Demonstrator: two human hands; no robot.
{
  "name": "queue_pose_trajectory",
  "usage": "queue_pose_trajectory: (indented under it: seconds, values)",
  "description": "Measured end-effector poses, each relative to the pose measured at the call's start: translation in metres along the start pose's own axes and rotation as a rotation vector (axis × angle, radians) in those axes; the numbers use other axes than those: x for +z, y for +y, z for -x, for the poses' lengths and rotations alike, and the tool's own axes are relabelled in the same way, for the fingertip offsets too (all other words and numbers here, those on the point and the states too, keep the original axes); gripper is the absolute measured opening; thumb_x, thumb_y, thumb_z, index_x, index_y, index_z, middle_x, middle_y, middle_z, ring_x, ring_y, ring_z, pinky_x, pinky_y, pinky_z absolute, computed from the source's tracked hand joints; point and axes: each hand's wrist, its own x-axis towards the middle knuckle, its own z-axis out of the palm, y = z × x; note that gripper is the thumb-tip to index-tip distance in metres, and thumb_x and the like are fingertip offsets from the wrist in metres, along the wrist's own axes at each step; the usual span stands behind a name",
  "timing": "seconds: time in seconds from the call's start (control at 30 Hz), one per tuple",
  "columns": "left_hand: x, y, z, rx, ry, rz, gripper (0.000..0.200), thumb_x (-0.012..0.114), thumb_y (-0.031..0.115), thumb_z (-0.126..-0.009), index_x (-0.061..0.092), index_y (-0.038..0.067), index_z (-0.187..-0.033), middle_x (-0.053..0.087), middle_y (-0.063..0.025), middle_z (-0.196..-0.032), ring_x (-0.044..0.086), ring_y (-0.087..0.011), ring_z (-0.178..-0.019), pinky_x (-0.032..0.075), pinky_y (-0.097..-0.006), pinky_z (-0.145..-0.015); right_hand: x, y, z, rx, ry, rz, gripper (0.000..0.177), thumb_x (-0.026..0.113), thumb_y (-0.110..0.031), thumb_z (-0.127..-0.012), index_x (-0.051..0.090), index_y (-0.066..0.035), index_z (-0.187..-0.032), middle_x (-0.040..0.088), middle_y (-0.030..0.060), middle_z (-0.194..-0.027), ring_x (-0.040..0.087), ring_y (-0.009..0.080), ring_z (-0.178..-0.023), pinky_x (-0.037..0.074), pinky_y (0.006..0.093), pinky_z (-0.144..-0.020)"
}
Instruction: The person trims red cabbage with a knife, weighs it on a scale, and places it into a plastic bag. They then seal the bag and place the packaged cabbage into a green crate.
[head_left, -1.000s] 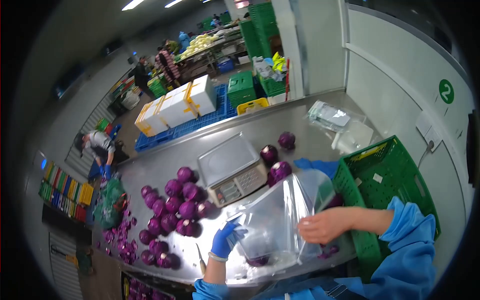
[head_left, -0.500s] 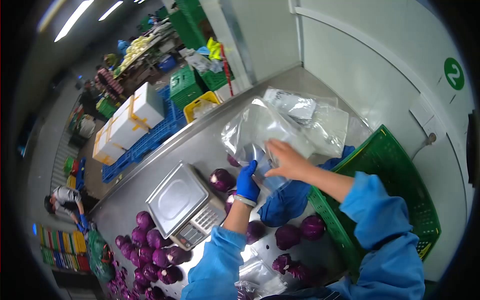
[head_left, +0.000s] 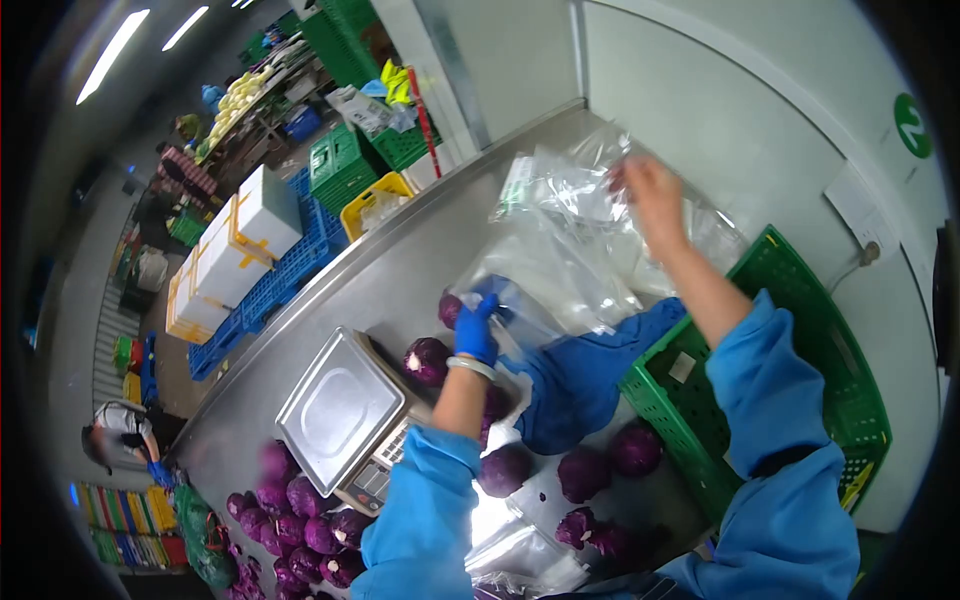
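Note:
My left hand, in a blue glove, grips the near end of a clear plastic bag beside the scale. My bare right hand is farther out over the pile of clear bags, its bent fingers pinching crumpled clear film. Close by my left hand lie a purple cabbage and another purple cabbage, partly covered by the glove. Under the near edge of the bags is a bunched blue cloth.
A metal scale stands on the steel table, with several purple cabbages to its left. A green crate sits at right against the white wall. White foam boxes and a person are beyond the table.
My right hand has moved from beside my left hand outward to the far bags, lifting film there. My left hand has shifted slightly left, and the view has turned a little.

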Motion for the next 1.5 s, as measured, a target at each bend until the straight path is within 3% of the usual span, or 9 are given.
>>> queue_pose_trajectory:
  seconds: [0.13,0.2,0.23,0.33,0.63,0.87,0.97,1.37,1.5]
  values:
    - [-0.05,0.004,-0.049,-0.09,0.061,0.054,0.033,0.056,-0.002,-0.083,0.057,0.006,-0.115,0.062,-0.0093,-0.104,0.063,-0.0255,-0.094,0.052,-0.0371,-0.084,-0.107,-0.097,0.004,0.044,0.079,-0.176,0.027,0.047,-0.022,-0.1,0.055,0.001,-0.112,0.065,0.012,-0.098,0.065,0.0193,-0.08,0.052,0.0304,-0.068]
    - [-0.062,0.024,-0.023,0.583,0.054,-1.712,0.03,0.053,0.003,-0.086,0.061,0.011,-0.113,0.067,-0.0083,-0.1,0.065,-0.0252,-0.093,0.051,-0.0344,-0.085,-0.166,-0.145,0.031,0.031,0.188,-0.181,0.026,0.045,-0.021,-0.101,0.055,0.001,-0.11,0.066,0.0121,-0.098,0.064,0.0192,-0.079,0.052,0.0308,-0.07]
    - [-0.099,0.015,-0.036,0.239,-0.056,-0.822,0.022,0.054,0.008,-0.086,0.062,0.008,-0.107,0.065,-0.0089,-0.095,0.063,-0.024,-0.088,0.051,-0.0366,-0.081,-0.205,-0.166,0.049,-0.029,0.142,-0.111,0.028,0.044,-0.023,-0.101,0.055,0.001,-0.108,0.066,0.0121,-0.099,0.064,0.0188,-0.079,0.052,0.0304,-0.071]
    - [0.001,0.028,0.067,0.502,0.405,-0.597,0.057,0.059,0.009,-0.085,0.039,0.003,-0.139,0.047,-0.0156,-0.135,0.053,-0.0249,-0.112,0.044,-0.0379,-0.093,-0.298,-0.234,0.11,-0.054,0.297,0.179,0.028,0.044,-0.024,-0.101,0.056,0.001,-0.108,0.066,0.0119,-0.1,0.064,0.0175,-0.077,0.051,0.0295,-0.07]
    - [0.189,-0.016,0.252,0.746,-0.288,-0.67,0.061,0.061,0.012,-0.089,0.035,-0.002,-0.142,0.044,-0.0115,-0.138,0.046,-0.0244,-0.118,0.034,-0.0372,-0.103,-0.453,-0.202,0.286,0.574,0.229,0.484,0.025,0.045,-0.025,-0.1,0.06,-0.005,-0.098,0.067,0.0051,-0.092,0.058,0.0108,-0.066,0.049,0.0276,-0.061]
    - [0.304,-0.097,0.358,0.905,-1.632,-1.01,0.055,0.058,0.035,-0.092,0.045,0.012,-0.14,0.048,-0.019,-0.138,0.045,-0.0413,-0.127,0.034,-0.0477,-0.107,-0.498,-0.126,0.325,0.496,0.081,0.746,0.022,0.049,-0.019,-0.097,0.062,-0.002,-0.092,0.067,0.006,-0.082,0.064,0.0166,-0.075,0.048,0.0295,-0.071]
    - [0.306,-0.175,0.353,0.512,-2.001,-1.193,0.054,0.055,0.044,-0.091,0.047,0.019,-0.139,0.047,-0.0152,-0.142,0.048,-0.0403,-0.124,0.038,-0.0488,-0.103,-0.519,-0.103,0.33,0.432,-0.002,1.09,0.022,0.052,-0.021,-0.093,0.062,-0.002,-0.095,0.068,0.0114,-0.087,0.065,0.0259,-0.083,0.05,0.0393,-0.074]
    - [0.321,-0.255,0.346,0.262,-2.56,-1.955,0.058,0.052,0.061,-0.086,0.058,0.023,-0.129,0.048,-0.0088,-0.141,0.053,-0.0352,-0.121,0.045,-0.0474,-0.096,-0.508,-0.1,0.33,0.711,-0.352,2.151,0.013,0.059,-0.013,-0.079,0.07,-0.005,-0.082,0.069,0.0142,-0.086,0.069,0.0309,-0.077,0.055,0.043,-0.06]
    - [0.326,-0.249,0.346,0.255,-2.576,-1.99,0.058,0.053,0.062,-0.084,0.059,0.024,-0.128,0.056,-0.0053,-0.133,0.052,-0.034,-0.12,0.045,-0.046,-0.097,-0.431,-0.107,0.333,0.476,-0.682,1.75,0.026,0.058,-0.016,-0.083,0.068,-0.012,-0.106,0.07,0.0128,-0.1,0.069,0.0296,-0.088,0.055,0.0447,-0.071]
